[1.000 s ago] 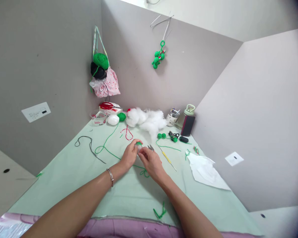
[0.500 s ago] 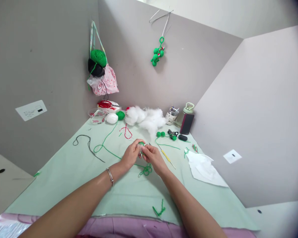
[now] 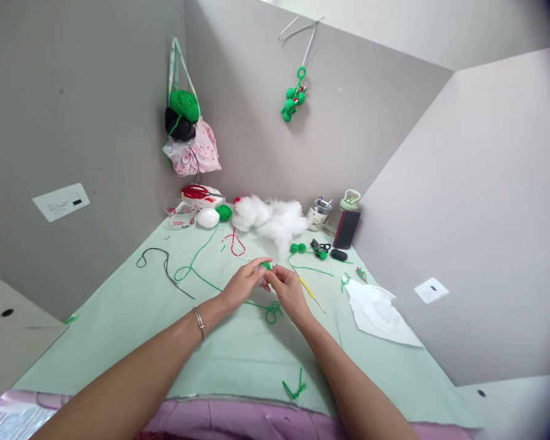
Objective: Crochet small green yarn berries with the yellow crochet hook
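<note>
My left hand (image 3: 244,285) is closed around a small green crocheted ball (image 3: 266,265), whose top shows between the fingers. Close against it on the right, my right hand (image 3: 286,289) has thumb and fingertips pinched together; whatever is in that pinch is too small to make out. Green yarn (image 3: 200,277) trails over the cloth from a green yarn ball (image 3: 223,212) and passes under my left hand to a loose tangle (image 3: 274,312). Beside my right hand lies a crochet hook with a yellow handle (image 3: 307,287). Fluffy white stuffing (image 3: 277,223) sits behind both hands.
Three small green balls (image 3: 298,248) lie near a black case (image 3: 339,255). A phone (image 3: 347,230) leans on a bottle (image 3: 351,200) beside a pen cup (image 3: 319,215). White sheets (image 3: 378,311) lie right; dark cord (image 3: 165,266) left. Red scissors (image 3: 195,192) rest at the back.
My right hand has shifted slightly to the right, its fingertips now at the ball's right side. The left hand has turned a little, and the whole view has moved slightly.
</note>
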The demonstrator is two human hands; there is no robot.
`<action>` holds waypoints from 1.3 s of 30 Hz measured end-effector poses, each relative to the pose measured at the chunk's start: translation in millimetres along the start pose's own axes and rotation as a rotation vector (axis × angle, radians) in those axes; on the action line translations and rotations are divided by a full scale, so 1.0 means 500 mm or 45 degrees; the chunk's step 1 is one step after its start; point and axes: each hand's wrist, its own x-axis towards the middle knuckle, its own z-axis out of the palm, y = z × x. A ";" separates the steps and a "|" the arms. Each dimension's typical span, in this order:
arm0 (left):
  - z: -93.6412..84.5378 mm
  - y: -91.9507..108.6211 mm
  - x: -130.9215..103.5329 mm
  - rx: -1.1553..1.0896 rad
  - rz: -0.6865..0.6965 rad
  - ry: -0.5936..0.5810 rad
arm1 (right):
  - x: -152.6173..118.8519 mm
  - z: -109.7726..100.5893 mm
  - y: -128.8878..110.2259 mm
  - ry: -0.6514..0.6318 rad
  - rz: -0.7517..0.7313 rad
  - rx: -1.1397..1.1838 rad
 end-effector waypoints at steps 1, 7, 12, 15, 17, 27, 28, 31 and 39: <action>-0.003 -0.003 0.003 0.001 -0.004 -0.007 | 0.000 -0.001 0.002 -0.002 -0.004 -0.005; -0.012 -0.020 0.013 0.028 -0.049 0.053 | -0.005 0.005 0.001 -0.077 -0.043 -0.066; -0.009 -0.031 0.013 0.065 -0.104 0.195 | -0.018 0.013 -0.008 -0.181 -0.070 -0.165; -0.004 -0.031 0.012 0.056 -0.126 0.233 | -0.021 0.006 -0.016 -0.178 -0.081 -0.183; -0.004 -0.028 0.013 0.045 -0.120 0.258 | -0.022 0.001 -0.024 -0.105 -0.120 -0.154; -0.001 -0.010 0.004 0.062 -0.039 0.246 | -0.009 -0.013 -0.028 -0.050 -0.042 0.309; 0.000 -0.007 0.002 0.068 -0.021 0.255 | -0.006 -0.015 -0.025 -0.033 -0.023 0.330; 0.001 -0.004 0.001 0.087 0.031 0.286 | -0.002 -0.018 -0.017 -0.001 0.022 0.326; -0.002 -0.019 0.008 0.148 0.043 0.270 | -0.004 -0.009 -0.008 -0.112 0.075 0.099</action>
